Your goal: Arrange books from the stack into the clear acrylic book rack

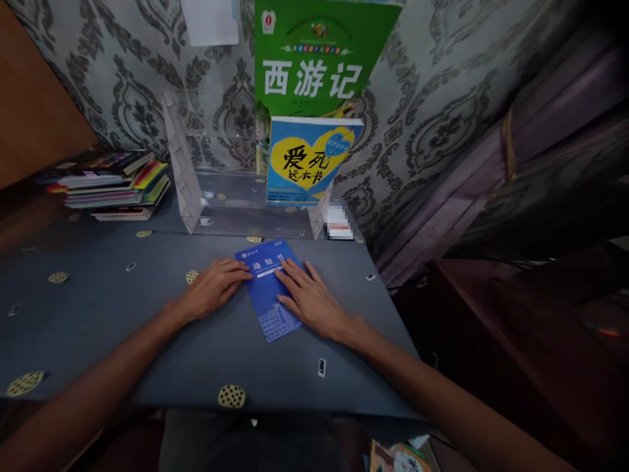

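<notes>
A blue booklet (269, 308) was held flat on the table (98, 328) between the left grip (213, 288) and the right grip (309, 298). Both were spread open, unclamped, and laid on its side edges.

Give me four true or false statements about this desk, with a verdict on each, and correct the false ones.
1. The bare left hand and right hand both touch the blue paper booklet. True.
2. The booklet stands inside the clear acrylic display stand. False: it lies flat on the grey patterned tablecloth, in front of the stand.
3. A green book with a large white Chinese title stands behind a blue-and-yellow book. True.
4. The stack of multicoloured books lies right of the stand. False: it lies left of it.
</notes>
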